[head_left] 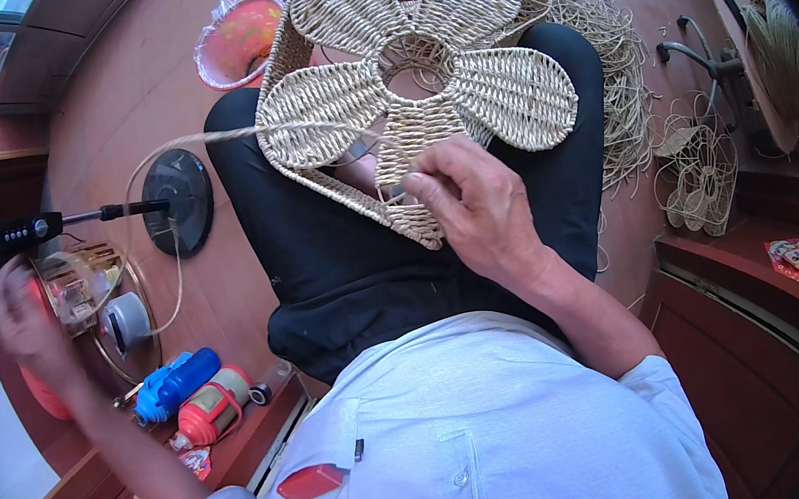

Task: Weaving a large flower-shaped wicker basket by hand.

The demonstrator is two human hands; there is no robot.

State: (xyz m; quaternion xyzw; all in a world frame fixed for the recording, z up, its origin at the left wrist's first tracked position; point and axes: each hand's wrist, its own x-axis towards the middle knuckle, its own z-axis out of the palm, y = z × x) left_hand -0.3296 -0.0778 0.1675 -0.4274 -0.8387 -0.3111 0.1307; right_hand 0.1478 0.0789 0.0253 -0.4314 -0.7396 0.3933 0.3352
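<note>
"Wickerwork [418,118] is seen; where is it laid?"

"On the lap [355,296], across both thighs. It is shaped like a flower: four broad petals [343,10] are set about a round hole, and the stem [404,153] is pointed toward the shirt [458,383]."

"By what is it backed?"

"By a straw frame [282,58], whose rim is seen past the petals at the left and top."

"And the hands?"

"The stem is gripped by the right hand [479,204], thumb and curled fingers brought together at its edge. The left hand [30,318] is lifted far out to the left, near the fan [15,240]. It is blurred, so whether anything is grasped there cannot be told."

"Is a strand [233,132] strung between them?"

"It is led from the flower, over the left petal, and curved down toward the left hand; its far end is lost in blur."

"What else is placed around?"

"A red bucket [241,38] is set beyond the left knee [236,120]. Loose straw [612,85] is heaped beside the right knee [571,60]. At the lower left, a blue bottle [185,382] and a pink flask [213,407] are laid side by side."
</note>
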